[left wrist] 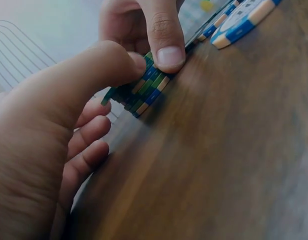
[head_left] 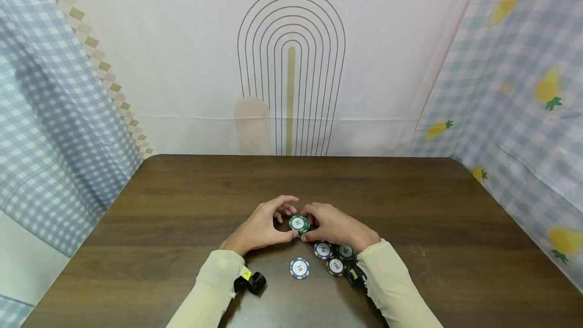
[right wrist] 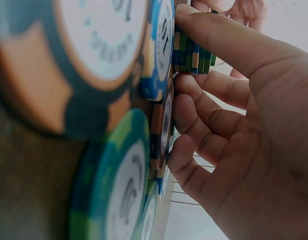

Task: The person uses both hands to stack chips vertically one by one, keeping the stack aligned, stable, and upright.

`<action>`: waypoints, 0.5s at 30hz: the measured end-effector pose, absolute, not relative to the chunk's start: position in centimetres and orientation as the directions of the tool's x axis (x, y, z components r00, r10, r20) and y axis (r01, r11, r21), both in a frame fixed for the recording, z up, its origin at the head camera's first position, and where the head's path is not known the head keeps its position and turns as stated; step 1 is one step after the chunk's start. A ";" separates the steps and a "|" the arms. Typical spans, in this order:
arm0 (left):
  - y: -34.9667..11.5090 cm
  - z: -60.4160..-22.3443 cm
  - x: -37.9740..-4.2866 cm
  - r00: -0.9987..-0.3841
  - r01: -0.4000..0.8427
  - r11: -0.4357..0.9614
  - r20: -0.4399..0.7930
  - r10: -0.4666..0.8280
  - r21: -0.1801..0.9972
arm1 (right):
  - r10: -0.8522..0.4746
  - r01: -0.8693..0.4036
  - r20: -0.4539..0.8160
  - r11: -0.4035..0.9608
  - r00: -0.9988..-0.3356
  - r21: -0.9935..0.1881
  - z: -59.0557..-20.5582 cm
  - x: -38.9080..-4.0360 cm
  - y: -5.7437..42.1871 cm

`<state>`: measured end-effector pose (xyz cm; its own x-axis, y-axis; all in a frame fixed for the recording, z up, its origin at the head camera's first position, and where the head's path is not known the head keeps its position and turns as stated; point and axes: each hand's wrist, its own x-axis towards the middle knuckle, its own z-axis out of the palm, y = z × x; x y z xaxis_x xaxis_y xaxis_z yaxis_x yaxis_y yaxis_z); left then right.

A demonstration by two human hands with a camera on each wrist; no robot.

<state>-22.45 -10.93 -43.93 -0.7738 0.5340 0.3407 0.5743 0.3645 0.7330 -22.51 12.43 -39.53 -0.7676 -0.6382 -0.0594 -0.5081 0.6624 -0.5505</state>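
In the head view, a stack of poker chips (head_left: 299,223) stands between both hands with a green-edged chip on top. My left hand (head_left: 266,224) curves round its left side, the thumb on the edge near the top and the fingers behind. A green chip (left wrist: 107,96) juts from the top of the stack in the left wrist view, between that thumb and the fingers. From the right, my right hand (head_left: 334,224) holds the stack, thumb on the near side and fingers on the far side. Blue, green and cream edges show in the stack (right wrist: 194,52) in the right wrist view.
Beside the right wrist lie a blue chip (head_left: 323,250), a dark-edged chip (head_left: 335,267) and a green chip (head_left: 345,252). Another blue chip (head_left: 299,268) lies alone nearer the front. The brown table (head_left: 159,227) meets a patterned cloth (head_left: 191,65) at the back.
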 end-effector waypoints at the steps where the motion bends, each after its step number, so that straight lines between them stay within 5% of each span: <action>1: -11.0 -43.9 -22.5 -0.775 0.571 0.370 0.334 0.536 0.733 | -0.636 -0.505 -0.061 0.665 -0.769 -0.550 -39.5 -22.5 12.4; 15: -10.8 -43.9 -22.4 -0.762 0.585 0.382 0.323 0.561 0.715 | -0.630 -0.500 -0.071 0.675 -0.773 -0.543 -39.3 -22.5 12.3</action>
<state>-22.45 -10.85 -43.86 -0.7620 0.5612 0.3231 0.5849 0.3822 0.7154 -22.49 12.35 -39.35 -0.7732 -0.6301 -0.0713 -0.4998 0.6747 -0.5431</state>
